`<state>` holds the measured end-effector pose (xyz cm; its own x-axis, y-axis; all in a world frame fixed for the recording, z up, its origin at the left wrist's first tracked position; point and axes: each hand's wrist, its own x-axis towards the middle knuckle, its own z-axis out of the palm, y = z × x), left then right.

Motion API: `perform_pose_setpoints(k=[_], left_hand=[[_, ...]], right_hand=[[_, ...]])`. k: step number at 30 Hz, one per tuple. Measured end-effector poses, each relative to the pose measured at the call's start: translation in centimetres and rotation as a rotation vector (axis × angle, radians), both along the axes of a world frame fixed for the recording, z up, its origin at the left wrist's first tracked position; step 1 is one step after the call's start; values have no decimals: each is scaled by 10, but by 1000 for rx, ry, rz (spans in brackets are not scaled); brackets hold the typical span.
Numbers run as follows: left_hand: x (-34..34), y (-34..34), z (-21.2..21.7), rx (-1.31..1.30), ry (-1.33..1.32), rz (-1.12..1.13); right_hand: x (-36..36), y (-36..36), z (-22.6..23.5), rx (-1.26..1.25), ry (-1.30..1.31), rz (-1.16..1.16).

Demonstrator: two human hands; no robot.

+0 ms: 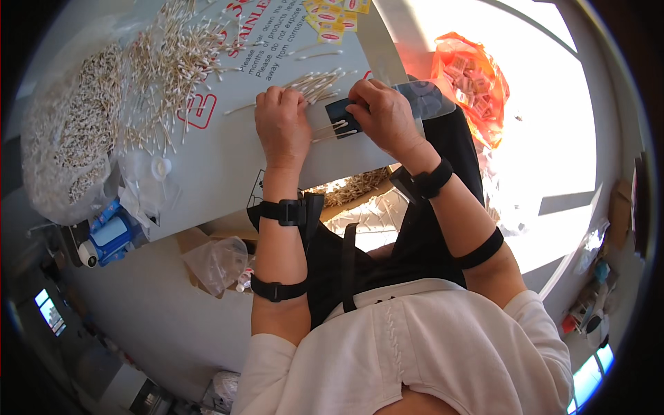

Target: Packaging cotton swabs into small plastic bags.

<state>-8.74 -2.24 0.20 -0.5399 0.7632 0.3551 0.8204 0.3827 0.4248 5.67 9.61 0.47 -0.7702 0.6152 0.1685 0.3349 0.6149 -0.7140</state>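
Note:
My left hand rests on the grey-white tabletop with its fingers curled down; whatever they hold is hidden. Just beyond it lies a loose bunch of cotton swabs. My right hand is closed, its thumb and fingers bent over a dark rectangular piece near the table's right edge. A few cotton swabs stretch from beside my left hand onto that dark piece. Clear plastic with a rounded end sticks out past my right hand over the table edge. Its link to the dark piece is hidden.
A large heap of cotton swabs covers the far left table, beside a clear bag full of swabs. Yellow packets lie at the far edge. An orange bag of small packs stands right. Below is a box of swabs.

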Motion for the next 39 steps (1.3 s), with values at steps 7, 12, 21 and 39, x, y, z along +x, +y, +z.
perform_pose_setpoints(k=[7, 12, 21, 39], left_hand=[[19, -24, -6, 16, -86, -23], [25, -27, -8, 81, -113, -26], [31, -10, 0, -20, 38, 3], [29, -19, -27, 202, 54, -61]], right_hand=[[-14, 6, -3, 5, 60, -23], [-22, 24, -13, 198, 60, -21], [-14, 34, -17, 252, -26, 220], [-18, 18, -11, 88, 78, 139]])
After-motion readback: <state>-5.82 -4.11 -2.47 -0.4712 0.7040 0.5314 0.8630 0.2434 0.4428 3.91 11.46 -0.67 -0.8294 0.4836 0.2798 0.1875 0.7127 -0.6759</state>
